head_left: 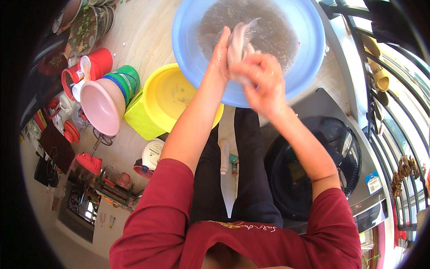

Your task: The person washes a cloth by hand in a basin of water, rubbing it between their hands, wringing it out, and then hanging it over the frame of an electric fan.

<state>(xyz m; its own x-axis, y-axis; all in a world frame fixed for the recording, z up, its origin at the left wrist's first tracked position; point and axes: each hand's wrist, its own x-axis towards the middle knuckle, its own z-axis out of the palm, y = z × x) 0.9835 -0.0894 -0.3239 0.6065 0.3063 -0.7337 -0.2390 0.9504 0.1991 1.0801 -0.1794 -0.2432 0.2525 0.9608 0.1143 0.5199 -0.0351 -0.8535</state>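
- The left hand (221, 54) and the right hand (262, 80) are both clenched on a pale wet cloth (238, 42), which they hold between them.
- The cloth is above the blue basin (309, 67), near its middle, and its upper end points toward the far side of the basin.
- The blue basin holds grey, foamy water (268, 27).
- A yellow basin (168, 96) lies just beside the blue basin, on its left and partly under its rim.
- A pink basin (99, 107) stands tilted further left of the blue basin, with green (127, 78) and red (96, 62) containers behind it.
- A dark washing machine drum (313, 166) is below the blue basin, at the right.
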